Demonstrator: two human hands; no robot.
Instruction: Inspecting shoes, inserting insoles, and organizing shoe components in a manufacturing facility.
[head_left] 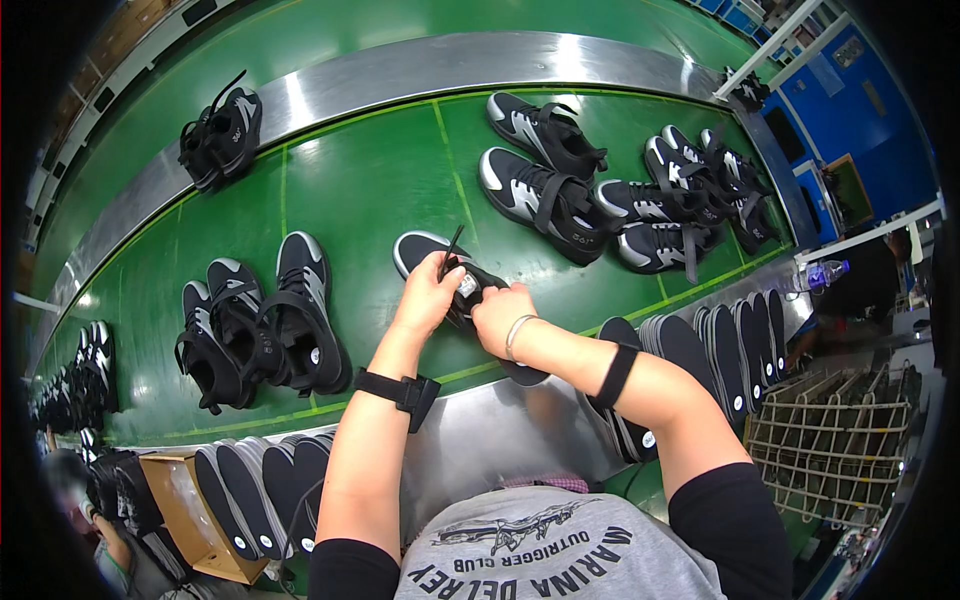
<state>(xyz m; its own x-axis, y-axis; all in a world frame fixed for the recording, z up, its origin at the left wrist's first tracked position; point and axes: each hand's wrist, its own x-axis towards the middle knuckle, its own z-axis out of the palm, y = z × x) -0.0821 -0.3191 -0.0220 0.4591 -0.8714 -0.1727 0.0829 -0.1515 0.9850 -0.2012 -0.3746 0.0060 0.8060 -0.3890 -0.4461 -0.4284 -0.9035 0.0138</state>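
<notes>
A black sneaker (416, 246) with silver-grey trim lies in front of me on the green belt, its toe pointing away and a little left. My left hand (432, 292) is closed at its upper, pinching the black strap (453, 250), whose free end sticks up. Bent fingers of my right hand (502, 316) grip the shoe around its opening; the fingertips are partly hidden inside. Between the hands a pale patch (468, 285) shows in the shoe. Below my right wrist a dark rounded end (524, 373) pokes out; I cannot tell whether it is heel or insole.
More black sneakers stand left (305, 310), ahead (545, 195) and right (690, 190). One pair (222, 138) sits on the far metal rim (400, 68). Rows of insoles (690, 355) line the near edge. A cardboard box (190, 510) and another person (105, 530) are at lower left.
</notes>
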